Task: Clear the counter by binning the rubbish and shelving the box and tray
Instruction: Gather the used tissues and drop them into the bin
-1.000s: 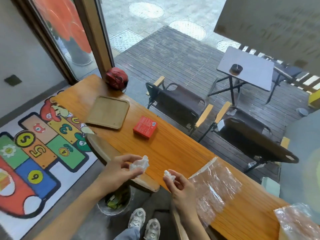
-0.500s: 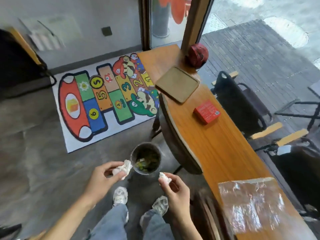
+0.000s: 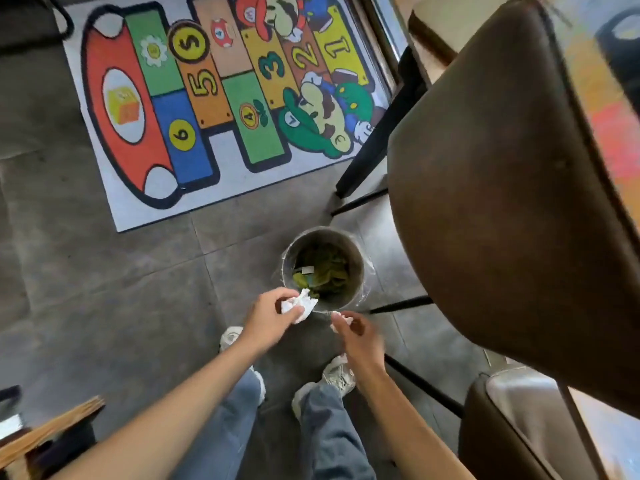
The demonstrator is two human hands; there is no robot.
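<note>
At the bottom centre of the frame stand two legs in blue jeans (image 3: 332,441) and pale trainers (image 3: 341,374), and just above them the left hand (image 3: 268,318) pinches a crumpled white tissue (image 3: 299,304) at the near rim of the bin, while the right hand (image 3: 358,337) curls its fingertips round a smaller white scrap (image 3: 344,320) just short of that rim. The round metal bin (image 3: 356,261) (lined with clear plastic) sits mid-frame on the grey floor with green rubbish inside. Beyond it a brown chair back (image 3: 502,188) fills the right, and a hopscotch mat (image 3: 221,95) lies upper left.
</note>
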